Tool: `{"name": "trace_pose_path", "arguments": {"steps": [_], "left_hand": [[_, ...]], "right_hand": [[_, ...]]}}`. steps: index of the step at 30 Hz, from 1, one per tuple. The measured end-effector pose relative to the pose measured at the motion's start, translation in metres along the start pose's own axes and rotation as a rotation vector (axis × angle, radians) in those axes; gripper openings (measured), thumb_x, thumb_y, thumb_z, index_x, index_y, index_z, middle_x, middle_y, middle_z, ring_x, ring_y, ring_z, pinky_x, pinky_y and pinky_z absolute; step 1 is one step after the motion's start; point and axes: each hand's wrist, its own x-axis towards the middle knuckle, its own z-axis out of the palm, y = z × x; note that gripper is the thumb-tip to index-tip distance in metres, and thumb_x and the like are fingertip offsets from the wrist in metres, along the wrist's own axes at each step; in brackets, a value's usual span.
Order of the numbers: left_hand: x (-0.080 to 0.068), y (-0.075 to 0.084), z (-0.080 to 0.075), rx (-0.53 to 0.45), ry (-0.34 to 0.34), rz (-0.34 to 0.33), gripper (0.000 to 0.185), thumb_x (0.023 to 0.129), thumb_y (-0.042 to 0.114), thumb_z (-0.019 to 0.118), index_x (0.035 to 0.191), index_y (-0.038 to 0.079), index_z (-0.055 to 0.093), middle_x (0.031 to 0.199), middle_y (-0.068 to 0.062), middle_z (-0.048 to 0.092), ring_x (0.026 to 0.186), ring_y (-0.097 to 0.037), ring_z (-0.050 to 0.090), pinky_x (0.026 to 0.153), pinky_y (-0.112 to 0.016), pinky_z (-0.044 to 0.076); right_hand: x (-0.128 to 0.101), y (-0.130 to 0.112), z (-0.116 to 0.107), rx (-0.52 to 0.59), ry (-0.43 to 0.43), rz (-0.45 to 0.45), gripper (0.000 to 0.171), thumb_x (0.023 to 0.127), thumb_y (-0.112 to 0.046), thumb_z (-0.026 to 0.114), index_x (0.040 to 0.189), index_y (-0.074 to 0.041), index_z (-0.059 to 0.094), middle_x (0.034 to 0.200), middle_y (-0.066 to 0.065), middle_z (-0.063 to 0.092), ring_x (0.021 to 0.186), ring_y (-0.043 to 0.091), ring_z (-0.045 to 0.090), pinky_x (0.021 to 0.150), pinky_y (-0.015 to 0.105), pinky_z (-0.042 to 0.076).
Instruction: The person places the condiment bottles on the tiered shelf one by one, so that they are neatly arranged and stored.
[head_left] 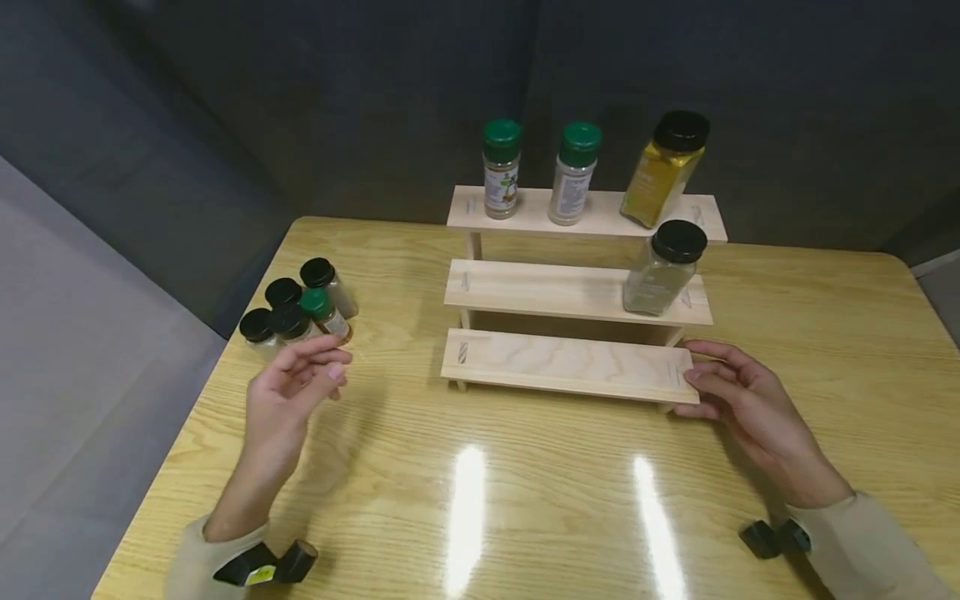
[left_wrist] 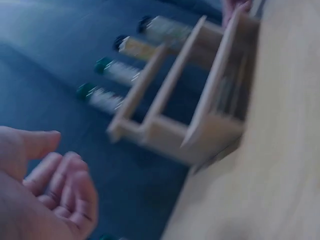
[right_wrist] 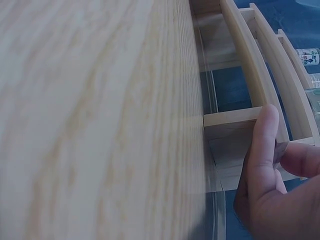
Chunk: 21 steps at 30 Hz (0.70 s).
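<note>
A three-tier wooden spice rack [head_left: 570,364] stands on the table. My right hand [head_left: 757,408] grips the right end of its lowest tier, thumb on the top board and fingers around the side; in the right wrist view the fingers [right_wrist: 265,145] lie against the board's end. My left hand [head_left: 288,387] hovers over the table with loosely curled fingers and nothing in them. Just beyond it is a cluster of small spice jars, with a green-capped one [head_left: 324,310] nearest the fingertips and a black-capped one [head_left: 330,283] behind; the hand partly covers the front ones.
Two green-capped jars [head_left: 501,171] [head_left: 576,175] and a yellow black-capped jar [head_left: 663,171] stand on the top tier. A larger greyish-green jar [head_left: 663,271] is at the middle tier's right. Behind the table [head_left: 555,483] hangs a dark curtain [head_left: 360,108].
</note>
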Motion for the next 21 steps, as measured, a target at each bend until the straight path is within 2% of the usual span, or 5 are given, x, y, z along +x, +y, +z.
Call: {"name": "trace_pose_path", "arguments": {"steps": [4, 7, 11, 16, 21], "left_hand": [[0.012, 0.006, -0.029, -0.17, 0.184, 0.248, 0.018, 0.097, -0.024, 0.062, 0.113, -0.021, 0.068, 0.097, -0.016, 0.076, 0.077, -0.019, 0.066, 0.065, -0.023, 0.057], [0.024, 0.004, -0.051, -0.162, 0.354, 0.317, 0.021, 0.092, -0.025, 0.067, 0.113, -0.022, 0.068, 0.098, -0.017, 0.074, 0.081, -0.02, 0.064, 0.069, -0.023, 0.057], [0.034, -0.003, -0.074, -0.038, 0.436, 0.226, 0.035, 0.09, -0.024, 0.07, 0.123, -0.01, 0.073, 0.114, -0.014, 0.07, 0.102, -0.023, 0.062, 0.084, -0.023, 0.055], [0.04, -0.014, -0.089, 0.13, 0.404, 0.024, 0.048, 0.093, -0.02, 0.072, 0.135, 0.002, 0.073, 0.128, -0.005, 0.068, 0.12, -0.02, 0.057, 0.093, -0.018, 0.051], [0.044, -0.025, -0.094, 0.196, 0.381, -0.064, 0.049, 0.095, -0.017, 0.073, 0.138, 0.007, 0.072, 0.13, -0.001, 0.068, 0.123, -0.016, 0.056, 0.093, -0.014, 0.047]], "right_hand": [[-0.002, 0.0, 0.0, 0.001, -0.006, -0.005, 0.038, 0.108, 0.014, 0.056, 0.133, -0.011, 0.07, 0.108, 0.007, 0.068, 0.097, 0.016, 0.07, 0.078, 0.04, 0.068], [-0.002, -0.001, 0.001, -0.002, 0.0, -0.003, 0.038, 0.108, 0.014, 0.055, 0.133, -0.011, 0.07, 0.108, 0.007, 0.068, 0.097, 0.015, 0.07, 0.078, 0.04, 0.068], [-0.003, -0.002, 0.002, -0.009, 0.013, -0.001, 0.039, 0.108, 0.014, 0.055, 0.132, -0.012, 0.071, 0.108, 0.006, 0.068, 0.098, 0.015, 0.069, 0.078, 0.039, 0.068], [-0.004, -0.002, 0.003, -0.01, 0.025, -0.001, 0.041, 0.108, 0.015, 0.054, 0.131, -0.014, 0.072, 0.108, 0.005, 0.068, 0.097, 0.015, 0.069, 0.077, 0.039, 0.068], [-0.006, -0.003, 0.002, -0.016, 0.028, -0.001, 0.04, 0.109, 0.014, 0.054, 0.132, -0.013, 0.071, 0.108, 0.005, 0.068, 0.097, 0.015, 0.069, 0.078, 0.039, 0.068]]}}
